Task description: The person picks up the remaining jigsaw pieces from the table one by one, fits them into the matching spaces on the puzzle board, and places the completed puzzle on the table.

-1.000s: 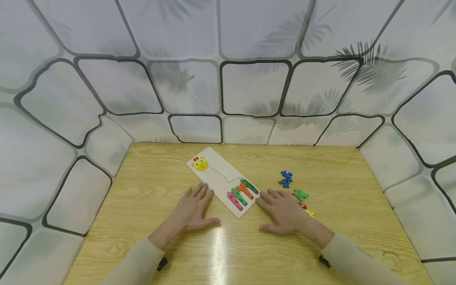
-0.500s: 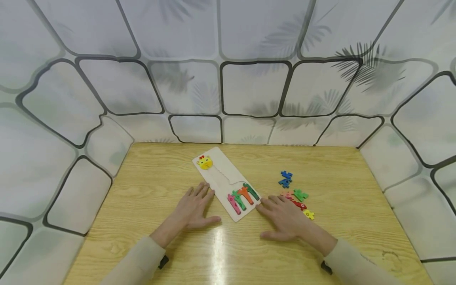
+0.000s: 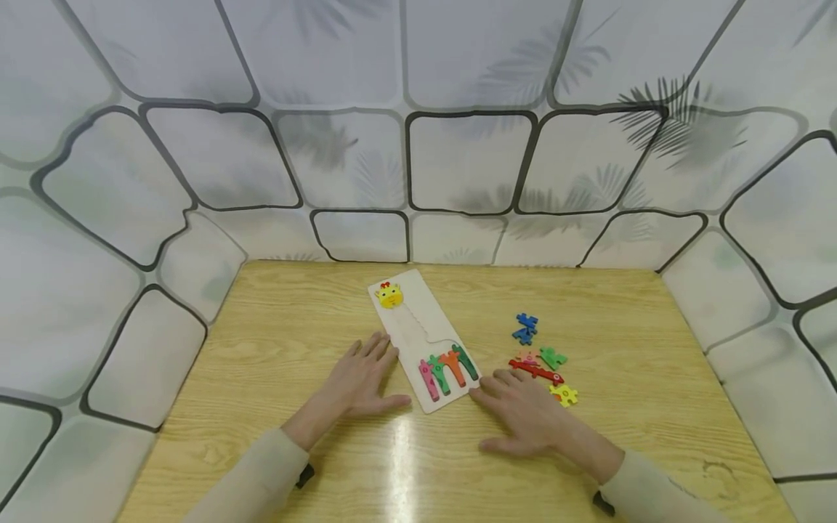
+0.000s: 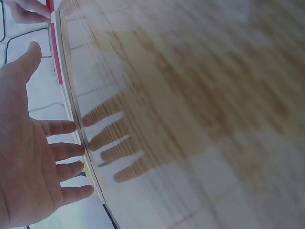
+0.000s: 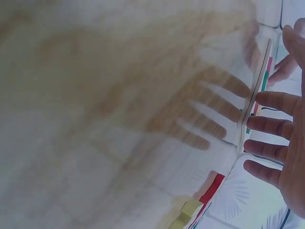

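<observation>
A pale puzzle board [image 3: 425, 305] lies tilted on the table, with a yellow giraffe head [image 3: 389, 296] at its far end. Pink, green, orange and dark green leg pieces [image 3: 451, 367] sit at its near end. The left hand [image 3: 353, 385] has its fingers extended, fingertips right at the board's left edge. Across from it, the right hand [image 3: 519, 414] lies with straight fingers at the near right corner. Neither hand curls round anything. In the left wrist view, the left hand's fingers [image 4: 66, 150] reach the board's edge; the right wrist view shows likewise the right hand's fingers [image 5: 269, 124].
Loose pieces lie right of the board: two blue ones [image 3: 525, 329], a green one [image 3: 553, 357], a long red one [image 3: 536, 371], a pink one [image 3: 527, 357] and a yellow one [image 3: 564, 395]. A patterned wall [image 3: 458, 167] encloses the wooden table [image 3: 294, 312].
The board has turned clockwise, its giraffe-head end swinging right and its near end shifting slightly toward me. The right hand has moved slightly nearer, uncovering more of the red and yellow pieces.
</observation>
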The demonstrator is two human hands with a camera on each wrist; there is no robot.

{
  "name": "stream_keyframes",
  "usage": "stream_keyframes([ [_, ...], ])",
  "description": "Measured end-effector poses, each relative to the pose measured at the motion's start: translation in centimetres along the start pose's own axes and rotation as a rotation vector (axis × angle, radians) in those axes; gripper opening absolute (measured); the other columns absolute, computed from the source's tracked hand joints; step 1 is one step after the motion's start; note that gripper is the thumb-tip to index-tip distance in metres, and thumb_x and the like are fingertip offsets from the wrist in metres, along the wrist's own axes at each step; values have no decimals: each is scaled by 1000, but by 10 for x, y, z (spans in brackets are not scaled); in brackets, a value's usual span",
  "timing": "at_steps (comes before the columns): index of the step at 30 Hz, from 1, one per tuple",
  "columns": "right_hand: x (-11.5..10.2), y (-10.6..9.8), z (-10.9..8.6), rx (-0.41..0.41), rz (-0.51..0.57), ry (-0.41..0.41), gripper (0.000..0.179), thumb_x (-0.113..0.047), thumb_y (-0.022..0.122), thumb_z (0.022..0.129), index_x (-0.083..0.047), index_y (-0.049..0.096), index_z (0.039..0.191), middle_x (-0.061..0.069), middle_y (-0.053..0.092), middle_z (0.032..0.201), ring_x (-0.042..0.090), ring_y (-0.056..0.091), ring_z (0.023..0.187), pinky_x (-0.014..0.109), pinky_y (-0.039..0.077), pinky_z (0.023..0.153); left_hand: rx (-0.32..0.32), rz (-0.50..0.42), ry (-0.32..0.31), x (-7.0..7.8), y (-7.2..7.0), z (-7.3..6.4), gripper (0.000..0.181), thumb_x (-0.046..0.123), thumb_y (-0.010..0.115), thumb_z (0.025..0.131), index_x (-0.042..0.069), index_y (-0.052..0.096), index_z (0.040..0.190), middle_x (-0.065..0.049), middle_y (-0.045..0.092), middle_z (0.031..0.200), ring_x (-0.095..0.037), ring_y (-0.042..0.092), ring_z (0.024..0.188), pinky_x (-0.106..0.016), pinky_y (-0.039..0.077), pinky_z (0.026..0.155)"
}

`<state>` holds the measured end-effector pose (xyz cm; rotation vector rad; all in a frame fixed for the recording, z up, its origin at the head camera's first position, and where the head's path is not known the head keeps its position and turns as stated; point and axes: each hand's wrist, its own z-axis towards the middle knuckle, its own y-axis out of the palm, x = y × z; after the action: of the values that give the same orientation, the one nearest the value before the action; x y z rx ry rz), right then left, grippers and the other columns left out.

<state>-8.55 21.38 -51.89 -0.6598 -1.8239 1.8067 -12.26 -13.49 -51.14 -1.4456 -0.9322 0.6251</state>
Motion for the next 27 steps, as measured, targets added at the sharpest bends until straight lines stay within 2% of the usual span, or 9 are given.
stream_keyframes([
  [8, -9, -1, -5, -11, 25, -18, 84, -83, 50, 92, -22, 61, 148, 3, 68, 137, 30, 63, 126, 52, 53, 108, 3, -5, 20, 0, 2, 5, 99, 80, 54, 91, 8, 45, 158, -24, 41, 167, -43, 36, 158, -65, 36, 125],
  [14, -15, -1, -8, -26, -4, -29, 84, -85, 46, 93, -23, 62, 147, 1, 68, 135, 26, 63, 125, 50, 53, 109, -17, 20, 20, 2, 4, 8, 101, 83, 50, 91, 10, 43, 160, -20, 38, 169, -40, 32, 161, -64, 33, 127],
  [27, -26, 1, -12, 37, -45, -87, 83, -86, 46, 92, -23, 64, 143, -3, 67, 124, 18, 60, 116, 45, 53, 109, -25, 13, 26, 5, 2, 10, 100, 83, 48, 92, 10, 43, 161, -19, 35, 171, -40, 29, 162, -63, 29, 130],
])
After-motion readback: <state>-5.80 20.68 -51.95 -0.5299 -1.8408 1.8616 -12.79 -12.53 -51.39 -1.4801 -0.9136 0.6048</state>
